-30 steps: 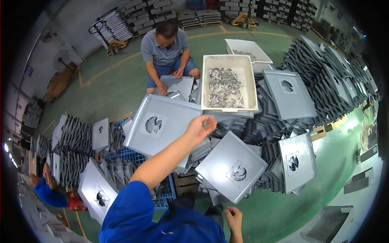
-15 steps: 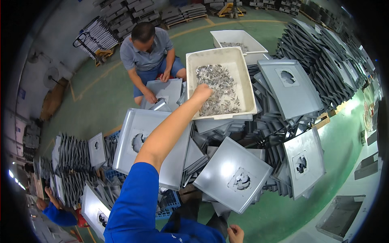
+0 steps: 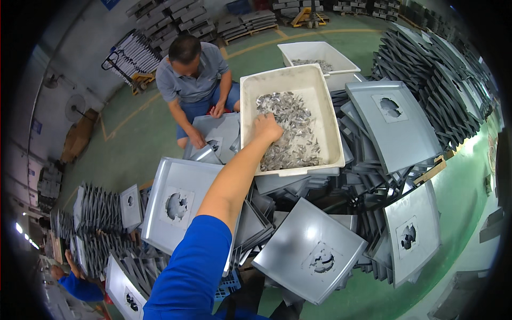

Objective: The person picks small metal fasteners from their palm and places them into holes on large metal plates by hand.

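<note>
In the cream tub [image 3: 324, 118], you are resting your curled left hand [image 3: 267, 128], its hold impossible to tell, among loose metal pieces [image 3: 295, 127] whose sharp-looking edges could be nicking bare skin.

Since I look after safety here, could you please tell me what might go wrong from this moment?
The bare left hand reaches among loose metal-looking pieces, so it could be cut if their edges are sharp. The white bin appears to sit on grey panels stacked unevenly, so it might tip if pushed.
</note>
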A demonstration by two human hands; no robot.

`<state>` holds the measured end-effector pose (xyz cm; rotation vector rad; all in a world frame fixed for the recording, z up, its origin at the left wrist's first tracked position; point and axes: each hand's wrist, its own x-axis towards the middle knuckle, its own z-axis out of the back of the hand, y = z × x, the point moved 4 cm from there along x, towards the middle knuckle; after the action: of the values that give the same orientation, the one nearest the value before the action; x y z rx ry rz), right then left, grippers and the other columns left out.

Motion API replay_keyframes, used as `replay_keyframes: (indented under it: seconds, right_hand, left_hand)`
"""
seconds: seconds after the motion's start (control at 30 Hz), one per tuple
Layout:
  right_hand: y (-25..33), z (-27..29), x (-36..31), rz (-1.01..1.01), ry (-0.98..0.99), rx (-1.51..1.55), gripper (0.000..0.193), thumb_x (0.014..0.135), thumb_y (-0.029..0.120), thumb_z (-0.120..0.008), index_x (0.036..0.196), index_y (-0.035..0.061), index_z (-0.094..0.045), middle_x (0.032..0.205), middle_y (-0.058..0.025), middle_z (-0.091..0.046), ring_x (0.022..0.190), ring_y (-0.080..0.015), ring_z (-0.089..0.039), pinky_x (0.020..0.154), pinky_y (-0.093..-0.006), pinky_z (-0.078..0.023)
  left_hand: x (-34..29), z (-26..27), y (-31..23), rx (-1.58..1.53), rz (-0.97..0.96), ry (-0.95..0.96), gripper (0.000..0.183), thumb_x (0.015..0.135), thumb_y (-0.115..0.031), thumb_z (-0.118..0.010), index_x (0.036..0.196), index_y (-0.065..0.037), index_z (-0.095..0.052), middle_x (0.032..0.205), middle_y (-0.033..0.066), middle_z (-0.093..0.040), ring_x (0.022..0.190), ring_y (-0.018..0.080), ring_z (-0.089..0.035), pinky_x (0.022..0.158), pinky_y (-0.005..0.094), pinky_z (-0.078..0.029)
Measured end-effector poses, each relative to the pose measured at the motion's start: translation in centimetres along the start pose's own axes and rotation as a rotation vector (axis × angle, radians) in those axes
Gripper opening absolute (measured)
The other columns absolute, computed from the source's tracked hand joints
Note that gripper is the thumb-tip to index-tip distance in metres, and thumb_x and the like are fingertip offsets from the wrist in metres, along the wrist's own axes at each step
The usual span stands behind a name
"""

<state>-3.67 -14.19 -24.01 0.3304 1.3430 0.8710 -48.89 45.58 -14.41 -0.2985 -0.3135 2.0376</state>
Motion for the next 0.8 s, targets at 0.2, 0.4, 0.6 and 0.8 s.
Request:
replay_keyframes:
  seconds: [0.2,0.4,0.6,0.8]
  right_hand:
    - [-4.4,-1.8,-0.6,-0.137,-0.017,0.07,0.038,0.089,0.026,-0.063,0.116,0.0005,-0.062,0.096,-0.0184,-0.069,0.088,-0.0214,-0.065,0.081,-0.034,-0.05]
    - [-5.2,-2.9,-0.8,-0.221,-0.017,-0.003,0.038,0.089,0.025,-0.062,0.117,-0.0008,-0.062,0.103,-0.0181,-0.068,0.096,-0.0245,-0.064,0.087,-0.0348,-0.049]
    - [-3.1,-3.2,-0.1,-0.205,0.0,0.031,0.039,0.09,0.025,-0.061,0.118,-0.0011,-0.061,0.105,-0.0187,-0.067,0.096,-0.024,-0.064,0.086,-0.0343,-0.049]
    - [-2.4,-3.4,2.2,-0.087,0.064,0.041,0.037,0.091,0.027,-0.06,0.118,0.002,-0.061,0.101,-0.0174,-0.068,0.092,-0.0221,-0.064,0.084,-0.0326,-0.049]
  left_hand:
    - [2.9,0.2,-1.4,0.03,-0.095,-0.204,0.049,0.079,-0.016,-0.06,0.126,-0.012,-0.052,0.126,0.0193,-0.046,0.123,0.0367,-0.041,0.099,0.0465,-0.041]
    - [4.6,-0.4,-4.2,0.098,-0.327,-0.241,0.055,0.079,-0.011,-0.057,0.133,-0.02,-0.049,0.143,0.0138,-0.039,0.134,0.0373,-0.033,0.105,0.0485,-0.035]
    - [4.1,0.7,-5.0,0.321,-0.688,0.086,0.062,0.076,0.001,-0.053,0.136,-0.015,-0.046,0.142,0.011,-0.042,0.131,0.0308,-0.04,0.106,0.0404,-0.038]
    - [-0.9,2.7,-0.9,0.476,-0.711,0.5,0.06,0.072,0.004,-0.054,0.13,-0.007,-0.051,0.135,0.0154,-0.048,0.118,0.035,-0.051,0.098,0.0399,-0.043]
